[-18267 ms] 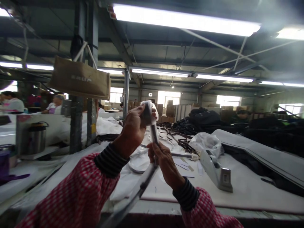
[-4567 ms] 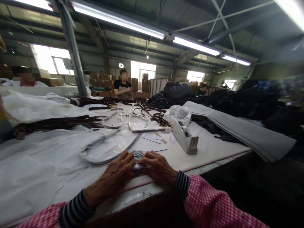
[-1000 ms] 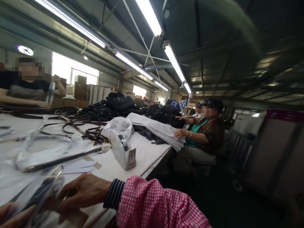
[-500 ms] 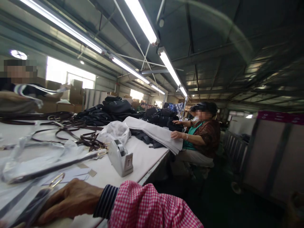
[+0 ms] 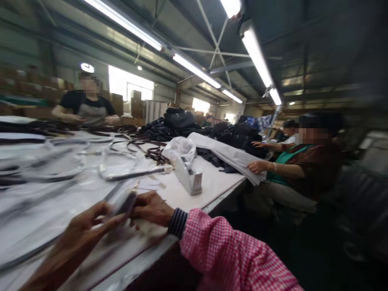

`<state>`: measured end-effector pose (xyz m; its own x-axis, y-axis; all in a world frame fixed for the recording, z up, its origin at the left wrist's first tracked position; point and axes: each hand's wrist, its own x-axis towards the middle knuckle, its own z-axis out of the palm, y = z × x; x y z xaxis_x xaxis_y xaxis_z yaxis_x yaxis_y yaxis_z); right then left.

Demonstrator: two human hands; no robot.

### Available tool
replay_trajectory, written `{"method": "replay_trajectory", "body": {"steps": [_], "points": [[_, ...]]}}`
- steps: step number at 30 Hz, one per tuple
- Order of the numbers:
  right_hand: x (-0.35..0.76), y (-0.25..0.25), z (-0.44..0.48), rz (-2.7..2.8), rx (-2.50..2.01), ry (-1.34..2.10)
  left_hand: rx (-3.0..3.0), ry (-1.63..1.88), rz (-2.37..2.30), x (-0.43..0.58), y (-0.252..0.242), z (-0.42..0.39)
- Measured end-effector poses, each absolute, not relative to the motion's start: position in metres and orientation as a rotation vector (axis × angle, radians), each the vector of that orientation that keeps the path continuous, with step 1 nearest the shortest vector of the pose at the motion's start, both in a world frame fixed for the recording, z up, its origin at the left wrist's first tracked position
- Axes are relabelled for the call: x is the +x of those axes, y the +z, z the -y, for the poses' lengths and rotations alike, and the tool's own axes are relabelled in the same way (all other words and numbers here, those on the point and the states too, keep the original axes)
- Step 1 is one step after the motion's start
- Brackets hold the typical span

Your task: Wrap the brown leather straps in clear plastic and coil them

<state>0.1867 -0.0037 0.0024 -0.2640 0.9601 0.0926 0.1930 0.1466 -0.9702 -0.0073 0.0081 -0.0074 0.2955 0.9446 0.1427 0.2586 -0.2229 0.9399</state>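
My left hand [image 5: 87, 224] comes in from the lower left, its thumb and fingers closed around a dark strap [image 5: 129, 204] partly covered in clear plastic. My right hand [image 5: 154, 208], in a striped cuff and a pink checked sleeve, grips the same strap from the other side. Motion blurs the strap, and my right fingertips are partly hidden behind it. Just beyond the hands lie small white cards [image 5: 148, 184]. A grey tape dispenser [image 5: 188, 178] stands farther along the table.
Plastic-wrapped straps [image 5: 54, 161] spread over the white table [image 5: 218, 176] at left. Behind are brown straps [image 5: 156, 153], a clear plastic bag [image 5: 179, 148] and black bags [image 5: 178, 119]. One person sits at right with white sheets [image 5: 227, 153]; another person is across the table.
My view has swung left and my left hand has come into sight. The strap that lay under my right hand is now raised between both hands.
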Motion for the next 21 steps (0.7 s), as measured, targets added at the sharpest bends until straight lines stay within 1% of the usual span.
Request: {"method": "replay_trajectory", "body": {"steps": [3,8,17,21], "points": [[0.19,0.008,0.011,1.601,-1.086,1.267,1.802,1.069,-0.993,-0.009,-0.005,-0.001],[0.2,0.008,0.026,1.691,-1.009,1.37,2.039,1.169,-1.103,-0.004,0.004,0.007],[0.208,0.004,0.082,1.429,-1.187,1.309,2.222,1.068,-0.922,0.004,0.002,0.017],[0.212,0.009,0.089,1.536,-1.125,1.336,2.384,0.981,-0.87,0.01,-0.003,0.018]]}}
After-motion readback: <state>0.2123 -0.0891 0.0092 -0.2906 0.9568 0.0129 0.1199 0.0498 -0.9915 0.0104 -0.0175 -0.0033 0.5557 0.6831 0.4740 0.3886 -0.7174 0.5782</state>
